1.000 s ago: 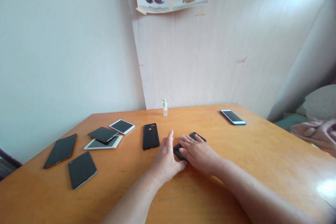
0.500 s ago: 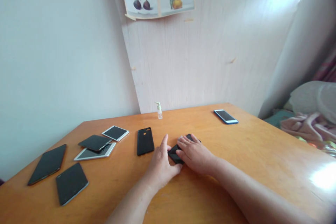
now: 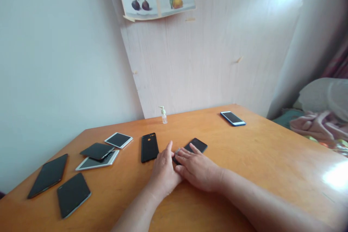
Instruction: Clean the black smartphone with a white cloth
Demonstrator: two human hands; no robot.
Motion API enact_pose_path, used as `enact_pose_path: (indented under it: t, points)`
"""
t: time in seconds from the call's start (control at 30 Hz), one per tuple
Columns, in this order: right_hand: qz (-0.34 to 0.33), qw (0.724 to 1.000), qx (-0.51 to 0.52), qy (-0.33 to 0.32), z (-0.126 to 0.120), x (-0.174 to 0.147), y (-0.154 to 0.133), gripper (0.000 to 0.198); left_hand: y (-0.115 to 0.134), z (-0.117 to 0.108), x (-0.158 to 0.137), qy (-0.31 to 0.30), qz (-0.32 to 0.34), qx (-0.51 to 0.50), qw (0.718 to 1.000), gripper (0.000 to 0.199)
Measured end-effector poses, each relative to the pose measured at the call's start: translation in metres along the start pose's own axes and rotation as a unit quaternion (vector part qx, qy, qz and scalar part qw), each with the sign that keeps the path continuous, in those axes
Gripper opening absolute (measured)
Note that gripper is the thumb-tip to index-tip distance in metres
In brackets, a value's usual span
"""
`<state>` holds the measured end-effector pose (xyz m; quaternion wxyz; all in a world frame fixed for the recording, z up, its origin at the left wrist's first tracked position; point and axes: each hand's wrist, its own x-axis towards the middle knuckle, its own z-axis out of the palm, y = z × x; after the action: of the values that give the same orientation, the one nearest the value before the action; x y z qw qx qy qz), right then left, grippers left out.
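A black smartphone [image 3: 199, 145] lies slantwise on the table, its lower left part covered by my hands. My left hand [image 3: 165, 169] is at its near left end, fingers against the edge and index finger raised; the thumb is hidden behind my right hand. Across the phone's lower part, my right hand [image 3: 199, 170] lies with fingers stretched and pressed down on a small pale wipe [image 3: 177, 150], mostly hidden beneath them. Left of my hands lies an empty black phone case [image 3: 149, 147], inside up, with a round hole near its top.
Several dark-screened tablets or phones lie at the left, including a black tablet [image 3: 49, 175], a grey-edged one [image 3: 74, 195] and a white one [image 3: 119, 140]. A pump bottle [image 3: 164, 116] stands at the back. A blue-cased phone [image 3: 233, 119] lies at the back right.
My right hand has slid down and left along the phone with the pale wipe, uncovering the phone's upper end. My left hand has stayed near the phone's left end.
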<state>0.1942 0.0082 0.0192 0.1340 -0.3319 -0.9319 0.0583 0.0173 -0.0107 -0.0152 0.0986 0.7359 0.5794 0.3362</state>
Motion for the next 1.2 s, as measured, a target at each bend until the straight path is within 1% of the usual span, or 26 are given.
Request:
enact_pose_path:
  t: [0.03, 0.07, 0.1, 0.17, 0.23, 0.27, 0.3, 0.33, 0.37, 0.47, 0.5, 0.53, 0.57, 0.67, 0.7, 0.73, 0.77, 0.8, 0.87, 0.93, 0.97, 1.0, 1.03, 1.1, 1.17, 1.2]
  points:
    - [-0.023, 1.000, 0.014, -0.005, 0.000, -0.001, -0.004, 0.045, 0.000, 0.000, 0.000, -0.001, -0.001, 0.002, 1.000, 0.092]
    - [-0.029, 0.999, 0.020, -0.008, -0.001, -0.001, -0.003, 0.044, 0.000, -0.001, 0.000, -0.003, -0.004, 0.002, 1.000, 0.092]
    - [-0.015, 1.000, 0.018, -0.008, -0.002, 0.000, 0.001, 0.043, 0.001, -0.002, 0.000, -0.006, -0.009, 0.001, 1.000, 0.094]
    - [0.051, 0.999, -0.010, -0.002, -0.003, 0.001, 0.017, 0.041, 0.003, -0.003, 0.001, -0.009, -0.021, 0.002, 1.000, 0.101]
    - [0.124, 0.991, -0.043, 0.007, -0.003, 0.002, 0.032, 0.040, 0.005, -0.004, 0.001, -0.012, -0.030, 0.006, 0.999, 0.105]
    - [0.146, 0.988, -0.052, 0.011, -0.002, 0.003, 0.035, 0.040, 0.006, -0.004, 0.001, -0.014, -0.034, 0.007, 0.999, 0.105]
    - [0.152, 0.987, -0.053, 0.014, -0.002, 0.003, 0.034, 0.040, 0.005, -0.003, 0.001, -0.017, -0.036, 0.008, 0.999, 0.106]
    - [0.138, 0.989, -0.047, 0.015, -0.001, 0.002, 0.029, 0.041, 0.005, -0.003, 0.001, -0.019, -0.037, 0.008, 0.999, 0.106]
    - [0.109, 0.993, -0.032, 0.014, 0.000, 0.002, 0.021, 0.042, 0.004, -0.003, 0.001, -0.019, -0.033, 0.008, 0.999, 0.104]
    - [-0.001, 1.000, 0.028, -0.002, 0.000, 0.001, -0.001, 0.046, 0.001, -0.001, 0.001, -0.018, -0.012, 0.010, 1.000, 0.096]
    - [-0.017, 0.999, 0.041, -0.006, -0.001, 0.001, -0.002, 0.046, 0.000, -0.001, 0.001, -0.016, -0.009, 0.011, 1.000, 0.095]
    - [-0.016, 0.999, 0.044, -0.007, -0.001, 0.002, 0.000, 0.045, 0.001, -0.002, 0.001, -0.016, -0.011, 0.011, 1.000, 0.096]
    - [0.004, 0.999, 0.037, -0.004, -0.001, 0.003, 0.005, 0.045, 0.002, -0.002, 0.001, -0.017, -0.016, 0.010, 1.000, 0.099]
    - [0.113, 0.993, -0.012, 0.013, 0.000, 0.007, 0.029, 0.044, 0.005, -0.004, 0.001, -0.023, -0.037, 0.004, 0.999, 0.109]
    - [0.145, 0.989, -0.025, 0.020, 0.000, 0.007, 0.034, 0.044, 0.006, -0.004, 0.001, -0.025, -0.041, 0.002, 0.999, 0.109]
    - [0.163, 0.986, -0.032, 0.024, 0.000, 0.007, 0.036, 0.044, 0.006, -0.004, 0.001, -0.026, -0.043, 0.001, 0.999, 0.109]
    - [0.161, 0.986, -0.032, 0.025, 0.000, 0.007, 0.033, 0.044, 0.006, -0.004, 0.001, -0.025, -0.043, 0.000, 0.999, 0.109]
    - [0.140, 0.990, -0.025, 0.023, -0.001, 0.006, 0.026, 0.045, 0.005, -0.004, 0.001, -0.022, -0.042, 0.001, 0.999, 0.109]
    - [0.066, 0.998, 0.009, 0.007, -0.002, 0.004, 0.008, 0.047, 0.003, -0.002, 0.001, -0.018, -0.032, 0.004, 0.999, 0.104]
    - [0.000, 0.999, 0.045, -0.014, -0.003, 0.002, -0.005, 0.049, 0.002, -0.002, 0.000, -0.019, -0.021, 0.008, 1.000, 0.097]
    - [-0.014, 0.998, 0.054, -0.022, -0.004, 0.002, -0.007, 0.049, 0.001, -0.002, 0.000, -0.019, -0.020, 0.008, 1.000, 0.097]
    - [-0.013, 0.998, 0.053, -0.026, -0.005, 0.002, -0.004, 0.048, 0.001, -0.002, 0.000, -0.020, -0.023, 0.008, 1.000, 0.099]
    - [0.005, 0.999, 0.041, -0.026, -0.005, 0.002, 0.002, 0.048, 0.002, -0.002, 0.000, -0.021, -0.029, 0.006, 0.999, 0.103]
    - [0.075, 0.997, 0.002, -0.017, -0.004, 0.003, 0.022, 0.046, 0.003, -0.003, 0.000, -0.021, -0.043, 0.003, 0.999, 0.113]
    - [0.150, 0.988, -0.038, -0.003, -0.002, 0.003, 0.037, 0.046, 0.005, -0.002, 0.001, -0.021, -0.048, 0.001, 0.999, 0.115]
    - [0.172, 0.984, -0.051, 0.001, -0.001, 0.003, 0.040, 0.046, 0.005, -0.002, 0.001, -0.019, -0.047, 0.001, 0.999, 0.114]
